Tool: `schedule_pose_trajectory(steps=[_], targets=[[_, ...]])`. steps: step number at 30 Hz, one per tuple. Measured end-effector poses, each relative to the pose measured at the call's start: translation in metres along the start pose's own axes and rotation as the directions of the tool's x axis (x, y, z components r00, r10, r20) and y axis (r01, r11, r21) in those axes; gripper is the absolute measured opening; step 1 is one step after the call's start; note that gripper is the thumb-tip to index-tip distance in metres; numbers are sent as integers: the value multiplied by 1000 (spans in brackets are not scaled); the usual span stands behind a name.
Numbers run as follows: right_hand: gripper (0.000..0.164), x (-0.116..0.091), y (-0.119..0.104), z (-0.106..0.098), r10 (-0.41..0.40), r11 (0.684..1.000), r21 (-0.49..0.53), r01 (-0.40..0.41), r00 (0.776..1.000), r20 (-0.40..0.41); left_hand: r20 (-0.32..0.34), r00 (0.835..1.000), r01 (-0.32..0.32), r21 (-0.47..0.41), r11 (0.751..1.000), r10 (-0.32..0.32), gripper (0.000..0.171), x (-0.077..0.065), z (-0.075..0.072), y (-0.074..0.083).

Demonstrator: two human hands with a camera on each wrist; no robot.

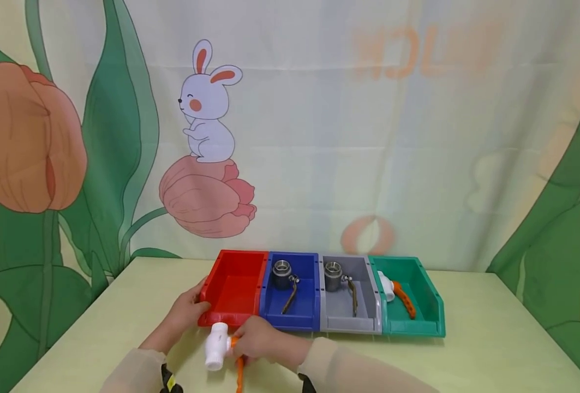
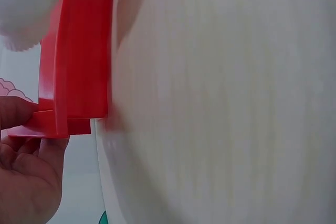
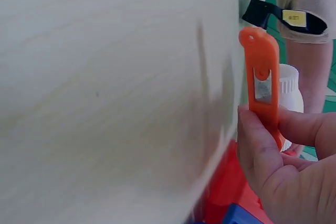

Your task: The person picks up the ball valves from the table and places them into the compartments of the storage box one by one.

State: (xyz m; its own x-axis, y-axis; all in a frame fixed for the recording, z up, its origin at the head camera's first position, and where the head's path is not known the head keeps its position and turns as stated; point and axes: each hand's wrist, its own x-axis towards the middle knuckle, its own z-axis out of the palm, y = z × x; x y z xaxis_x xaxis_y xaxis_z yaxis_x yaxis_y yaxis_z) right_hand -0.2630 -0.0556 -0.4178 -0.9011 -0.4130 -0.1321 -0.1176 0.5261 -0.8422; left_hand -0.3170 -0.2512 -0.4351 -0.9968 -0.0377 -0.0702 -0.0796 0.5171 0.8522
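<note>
A white plastic ball valve (image 1: 216, 346) with an orange lever handle (image 3: 261, 51) is held by my right hand (image 1: 261, 339), whose thumb and fingers pinch the handle. The valve is just in front of the red bin (image 1: 237, 289), above the table. At that bin's left side, my left hand (image 1: 187, 310) grips the edge. In the left wrist view, the thumb (image 2: 17, 111) lies on one face of the red rim and the fingers (image 2: 50, 158) on the other. Nothing is visible inside the red bin.
Joined to the red bin in a row are a blue bin (image 1: 306, 273), a grey bin (image 1: 368, 322) and a green bin (image 1: 429, 297). Metal valves (image 1: 281, 274) with lever handles lie in the blue and grey bins. The green one holds another white-and-orange valve (image 1: 387, 286). A printed curtain (image 1: 309, 136) hangs behind.
</note>
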Motion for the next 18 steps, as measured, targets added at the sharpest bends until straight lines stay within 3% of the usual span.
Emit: schedule_pose_trajectory(steps=[6,10,18], targets=[[6,-6,-11,-14,42,998,41,-45,997,67,-3,1000,-11,3,1000,11,68,-1,0,1],[13,-4,-20,-24,75,996,34,-78,993,93,-5,1000,-22,-4,1000,22,68,-3,0,2],[18,-2,-39,-42,82,997,9,-83,995,59,1,1000,-4,-16,1000,4,71,-4,0,5]])
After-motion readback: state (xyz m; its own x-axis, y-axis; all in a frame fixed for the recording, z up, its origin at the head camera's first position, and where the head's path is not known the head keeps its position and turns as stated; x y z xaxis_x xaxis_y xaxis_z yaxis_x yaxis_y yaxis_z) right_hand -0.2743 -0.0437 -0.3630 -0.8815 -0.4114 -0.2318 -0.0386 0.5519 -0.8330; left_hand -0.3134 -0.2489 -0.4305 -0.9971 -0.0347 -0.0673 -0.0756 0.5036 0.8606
